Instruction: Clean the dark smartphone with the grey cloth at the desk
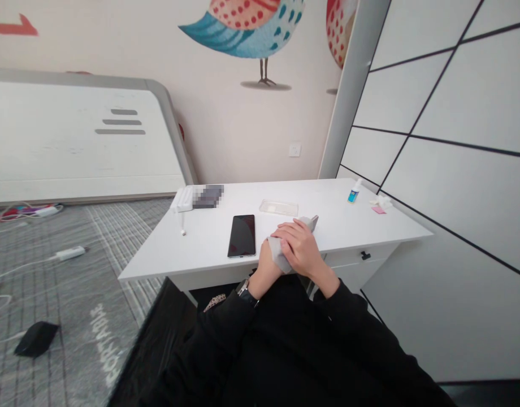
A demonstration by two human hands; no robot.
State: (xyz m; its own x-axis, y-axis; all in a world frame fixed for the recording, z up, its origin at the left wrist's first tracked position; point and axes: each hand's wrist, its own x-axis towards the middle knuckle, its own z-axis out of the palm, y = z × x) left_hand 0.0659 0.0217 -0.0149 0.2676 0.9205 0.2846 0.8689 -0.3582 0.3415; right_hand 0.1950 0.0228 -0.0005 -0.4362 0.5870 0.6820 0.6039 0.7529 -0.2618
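Observation:
A light grey cloth (pixel 278 255) is bunched between my hands at the front edge of the white table (pixel 192 249). My right hand (pixel 300 246) lies over it from above, fingers bent round it. My left hand (pixel 268 264), with a watch on the wrist, is closed against the cloth from below and its fingers are mostly hidden. A grey end juts out beyond my right fingers; whether the cloth wraps something I cannot tell. Just left of my hands a black smartphone (pixel 242 236) lies flat, screen up. Behind them rests a clear phone case (pixel 279 207).
At the table's back left are a white power strip (pixel 184 199), a short white cable (pixel 183 225) and a blurred-out dark item (pixel 208 196). A small blue-labelled bottle (pixel 354 191) stands back right, near crumpled white tissue (pixel 382 200) and a pink piece (pixel 378 210). Cables lie on the floor at left.

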